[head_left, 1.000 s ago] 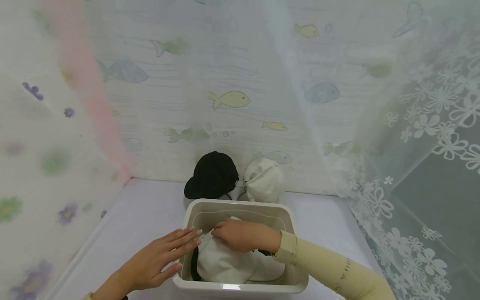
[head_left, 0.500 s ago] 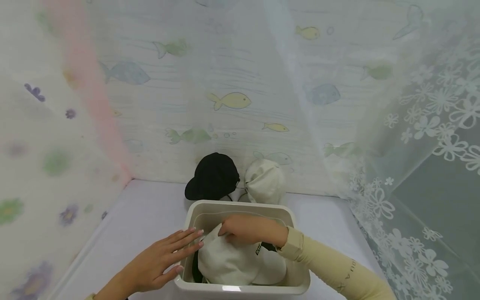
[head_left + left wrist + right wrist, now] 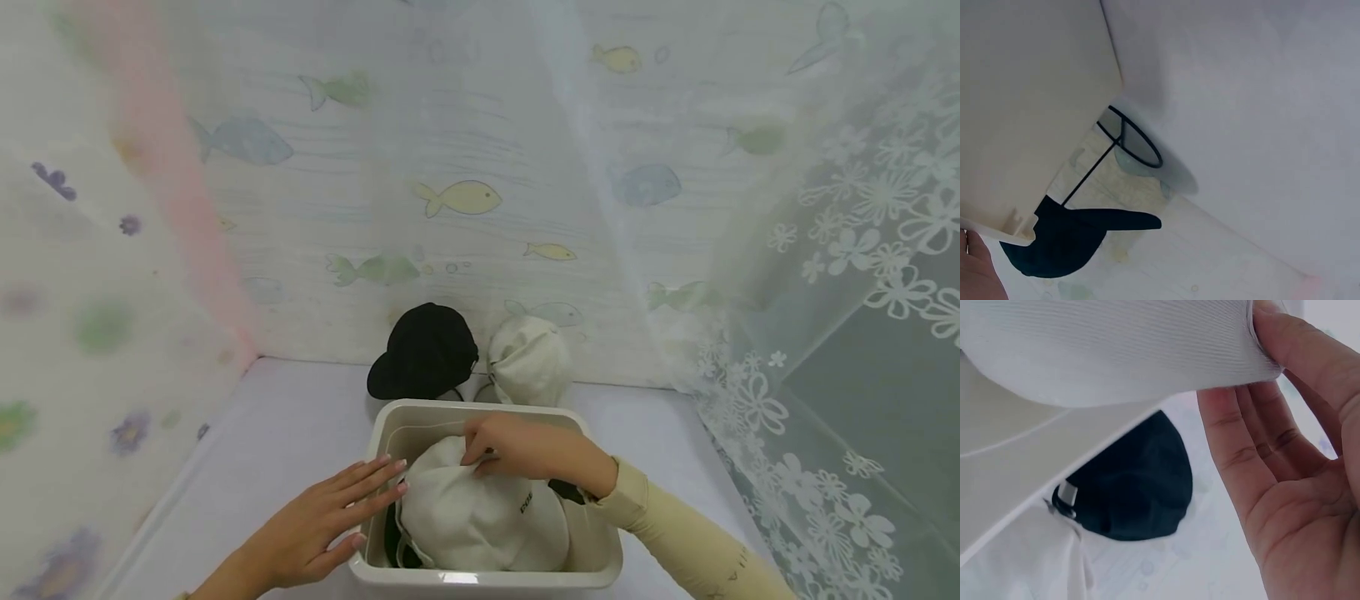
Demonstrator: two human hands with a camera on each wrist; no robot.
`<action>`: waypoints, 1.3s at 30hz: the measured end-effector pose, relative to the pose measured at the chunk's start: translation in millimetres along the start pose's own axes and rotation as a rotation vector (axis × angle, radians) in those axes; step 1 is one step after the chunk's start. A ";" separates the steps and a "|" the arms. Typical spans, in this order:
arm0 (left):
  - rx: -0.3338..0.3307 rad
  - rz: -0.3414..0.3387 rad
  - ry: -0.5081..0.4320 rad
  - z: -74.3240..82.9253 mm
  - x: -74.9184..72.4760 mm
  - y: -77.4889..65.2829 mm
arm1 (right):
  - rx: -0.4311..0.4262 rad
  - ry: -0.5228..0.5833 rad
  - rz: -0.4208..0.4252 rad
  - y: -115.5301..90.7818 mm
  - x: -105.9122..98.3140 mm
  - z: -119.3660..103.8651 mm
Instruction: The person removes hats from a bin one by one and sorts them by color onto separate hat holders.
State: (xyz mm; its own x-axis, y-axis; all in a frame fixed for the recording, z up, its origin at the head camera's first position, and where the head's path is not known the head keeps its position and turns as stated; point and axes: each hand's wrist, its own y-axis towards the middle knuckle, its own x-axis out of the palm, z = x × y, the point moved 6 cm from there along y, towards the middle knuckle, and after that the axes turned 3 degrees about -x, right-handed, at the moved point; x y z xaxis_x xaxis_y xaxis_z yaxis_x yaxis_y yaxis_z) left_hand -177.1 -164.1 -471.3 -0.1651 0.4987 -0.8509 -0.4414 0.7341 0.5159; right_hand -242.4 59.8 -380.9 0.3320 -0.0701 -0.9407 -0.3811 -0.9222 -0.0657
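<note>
An off-white baseball cap with small dark lettering sits in a cream plastic bin. My right hand pinches the top of its crown. In the right wrist view, the cap's pale ribbed fabric lies between the thumb and fingers. My left hand rests on the bin's left rim with fingers straight. Something black shows beside the cap inside the bin, mostly hidden by the cap and my right hand.
Behind the bin, a black cap and a wrinkled white cap are side by side. A black wire stand supports the black cap. White cloth covers the table. Fish-patterned sheer curtains hang around it.
My right hand has moved rightward and up while pinching the crown. The off-white cap has risen and shifted slightly right, showing its strap at the left. My left hand has stayed at the rim.
</note>
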 end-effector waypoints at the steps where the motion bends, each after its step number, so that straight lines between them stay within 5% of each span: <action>1: 0.003 0.003 -0.004 0.3 0.1 0.2 | 0.009 0.034 0.015 -3.7 -1.7 0.4; 6: 0.015 0.013 -0.021 1.5 0.4 0.8 | 0.004 0.151 0.104 -20.2 -9.4 1.6; 16: 0.012 0.029 -0.018 0.9 0.8 1.1 | 0.019 0.179 0.230 -53.8 -40.0 -7.6; 26: 0.019 0.046 -0.051 -0.1 0.3 0.1 | -0.124 0.182 0.356 -82.6 -84.2 -27.3; 39: 0.028 0.053 -0.065 0.7 0.0 0.2 | -0.243 0.001 0.575 -109.4 -159.2 -35.9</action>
State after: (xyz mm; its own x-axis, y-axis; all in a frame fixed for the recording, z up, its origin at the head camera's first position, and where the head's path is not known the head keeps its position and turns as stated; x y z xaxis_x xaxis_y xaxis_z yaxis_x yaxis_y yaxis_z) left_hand -176.6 -163.7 -471.2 -0.1295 0.5651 -0.8148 -0.4089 0.7181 0.5631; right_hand -222.6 158.2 -212.0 0.1330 -0.5815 -0.8026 -0.2922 -0.7968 0.5289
